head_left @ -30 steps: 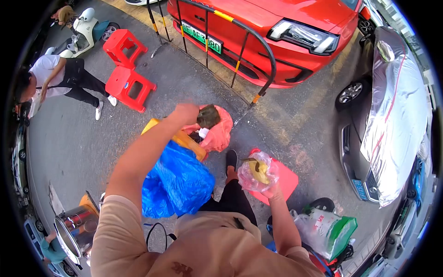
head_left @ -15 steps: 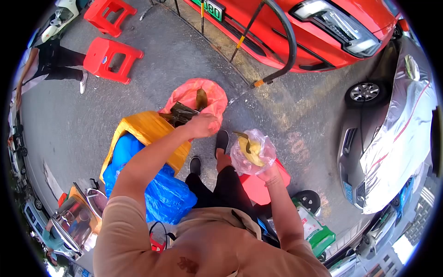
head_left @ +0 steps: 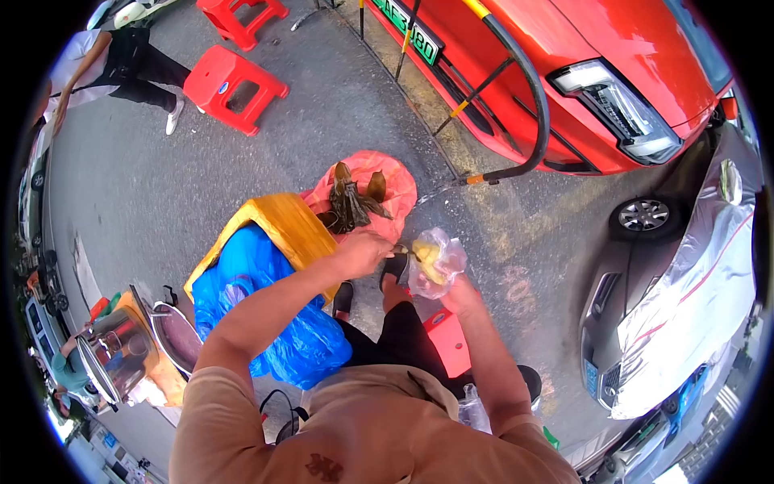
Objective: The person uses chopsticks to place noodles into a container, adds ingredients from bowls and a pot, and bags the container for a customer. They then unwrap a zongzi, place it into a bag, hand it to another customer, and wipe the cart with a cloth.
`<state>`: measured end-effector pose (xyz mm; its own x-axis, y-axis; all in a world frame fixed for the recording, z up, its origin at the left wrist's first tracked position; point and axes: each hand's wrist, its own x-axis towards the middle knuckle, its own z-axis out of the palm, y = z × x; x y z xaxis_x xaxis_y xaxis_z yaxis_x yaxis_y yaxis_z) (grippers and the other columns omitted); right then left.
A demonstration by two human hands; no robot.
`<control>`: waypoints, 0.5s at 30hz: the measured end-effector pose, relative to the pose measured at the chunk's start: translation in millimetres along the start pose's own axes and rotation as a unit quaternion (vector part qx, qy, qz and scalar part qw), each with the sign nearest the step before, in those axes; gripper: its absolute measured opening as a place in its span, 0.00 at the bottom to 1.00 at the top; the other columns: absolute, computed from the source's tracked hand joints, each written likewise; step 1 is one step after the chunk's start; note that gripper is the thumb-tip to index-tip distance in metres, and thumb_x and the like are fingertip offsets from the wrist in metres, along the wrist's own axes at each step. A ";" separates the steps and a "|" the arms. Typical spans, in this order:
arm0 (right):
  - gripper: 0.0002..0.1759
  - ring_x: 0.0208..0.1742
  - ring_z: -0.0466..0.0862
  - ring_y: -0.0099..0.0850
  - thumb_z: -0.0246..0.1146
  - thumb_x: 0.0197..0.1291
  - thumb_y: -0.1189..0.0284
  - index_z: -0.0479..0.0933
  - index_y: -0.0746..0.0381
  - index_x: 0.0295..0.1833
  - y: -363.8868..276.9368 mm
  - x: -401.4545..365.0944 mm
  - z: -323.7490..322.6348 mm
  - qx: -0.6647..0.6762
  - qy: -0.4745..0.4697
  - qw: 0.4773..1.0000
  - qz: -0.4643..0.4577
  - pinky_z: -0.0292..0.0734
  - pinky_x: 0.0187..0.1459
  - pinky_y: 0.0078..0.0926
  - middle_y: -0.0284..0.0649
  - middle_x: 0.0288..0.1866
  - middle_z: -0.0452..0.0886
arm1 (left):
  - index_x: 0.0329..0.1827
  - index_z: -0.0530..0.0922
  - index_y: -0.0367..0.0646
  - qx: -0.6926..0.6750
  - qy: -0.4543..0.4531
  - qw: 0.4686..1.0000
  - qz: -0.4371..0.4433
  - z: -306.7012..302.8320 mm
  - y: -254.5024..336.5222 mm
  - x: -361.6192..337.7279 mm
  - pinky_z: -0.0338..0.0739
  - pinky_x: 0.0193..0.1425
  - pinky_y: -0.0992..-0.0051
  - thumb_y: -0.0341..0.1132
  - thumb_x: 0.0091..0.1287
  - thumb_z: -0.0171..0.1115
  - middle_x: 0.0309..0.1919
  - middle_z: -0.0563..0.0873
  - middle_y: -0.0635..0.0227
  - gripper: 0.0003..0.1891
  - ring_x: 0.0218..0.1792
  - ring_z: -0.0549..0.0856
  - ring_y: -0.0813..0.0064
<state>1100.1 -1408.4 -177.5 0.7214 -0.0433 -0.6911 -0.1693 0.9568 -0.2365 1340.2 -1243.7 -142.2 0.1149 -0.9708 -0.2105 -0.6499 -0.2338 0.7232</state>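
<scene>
My right hand [head_left: 461,297] is closed around a clear plastic bag [head_left: 451,254] with yellow food [head_left: 427,260], perhaps a sticky rice dumpling, inside. Left of it, my left hand [head_left: 364,254] has its fingers pinched on a narrow dark leaf [head_left: 401,254] at the bag's open side. Beyond my left hand, a red plastic bag [head_left: 395,173] lies open, with several brown-green leaves [head_left: 348,206] in it. A yellow box [head_left: 294,226] with blue plastic bags [head_left: 302,343] stands under my left forearm.
Red stools [head_left: 234,89] and a walking person [head_left: 137,68] are at the upper left. A black-and-yellow metal barrier [head_left: 536,121] stands before a red car [head_left: 516,48]. A covered grey car [head_left: 685,298] is at the right. Close to my legs is a red stool [head_left: 448,343].
My left hand has moved from the red bag toward the clear bag and now pinches the leaf there. My right hand has brought the clear bag slightly closer. The view has shifted.
</scene>
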 end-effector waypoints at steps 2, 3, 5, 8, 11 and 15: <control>0.23 0.47 0.87 0.33 0.65 0.70 0.68 0.74 0.60 0.68 5.4 8.7 -9.3 0.010 0.026 0.999 -0.020 0.85 0.40 0.28 0.40 0.54 0.84 | 0.42 0.85 0.45 0.062 -0.029 0.998 0.003 -8.9 -2.7 -12.3 0.77 0.54 0.57 0.38 0.69 0.65 0.37 0.89 0.61 0.07 0.45 0.87 0.58; 0.23 0.46 0.87 0.34 0.64 0.71 0.67 0.74 0.59 0.68 6.4 11.0 -12.2 0.022 0.053 0.998 -0.041 0.85 0.39 0.29 0.40 0.54 0.84 | 0.42 0.85 0.45 0.062 -0.027 0.998 0.001 -14.9 -7.0 -17.7 0.77 0.54 0.57 0.38 0.69 0.65 0.37 0.89 0.61 0.07 0.45 0.87 0.58; 0.23 0.46 0.87 0.34 0.64 0.71 0.66 0.74 0.59 0.68 -0.1 14.7 -14.8 0.038 0.056 0.996 -0.050 0.85 0.39 0.29 0.40 0.54 0.84 | 0.39 0.86 0.48 0.139 -0.040 0.989 0.003 -28.2 -18.1 -22.9 0.77 0.54 0.55 0.40 0.67 0.68 0.35 0.89 0.65 0.07 0.48 0.87 0.60; 0.26 0.51 0.85 0.36 0.65 0.69 0.63 0.73 0.59 0.69 -10.0 12.9 -25.0 0.048 0.055 0.996 -0.050 0.84 0.43 0.31 0.43 0.60 0.82 | 0.56 0.85 0.52 0.209 -0.198 0.942 -0.173 -46.2 -34.9 -12.1 0.76 0.60 0.52 0.42 0.65 0.71 0.53 0.88 0.60 0.18 0.57 0.85 0.59; 0.28 0.58 0.84 0.39 0.65 0.67 0.64 0.72 0.59 0.71 -23.4 -9.5 -11.2 0.120 -0.026 0.992 0.016 0.85 0.50 0.38 0.45 0.64 0.81 | 0.77 0.70 0.55 0.359 -0.169 0.880 -0.261 -44.4 -20.3 -22.0 0.75 0.66 0.53 0.43 0.64 0.72 0.74 0.72 0.53 0.36 0.66 0.81 0.56; 0.38 0.60 0.84 0.45 0.71 0.59 0.65 0.69 0.60 0.74 -35.1 -44.7 40.3 0.023 -0.080 0.996 0.032 0.86 0.54 0.43 0.48 0.67 0.79 | 0.85 0.55 0.57 0.305 -0.232 0.879 -0.284 -60.1 8.5 -28.8 0.74 0.70 0.57 0.41 0.65 0.70 0.84 0.54 0.52 0.46 0.71 0.77 0.54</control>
<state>1100.9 -1428.5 -110.8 0.8082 0.0600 -0.5858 -0.1895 0.9684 -0.1622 1376.5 -1221.0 -90.4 0.3250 -0.5474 -0.7712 -0.8845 -0.4646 -0.0429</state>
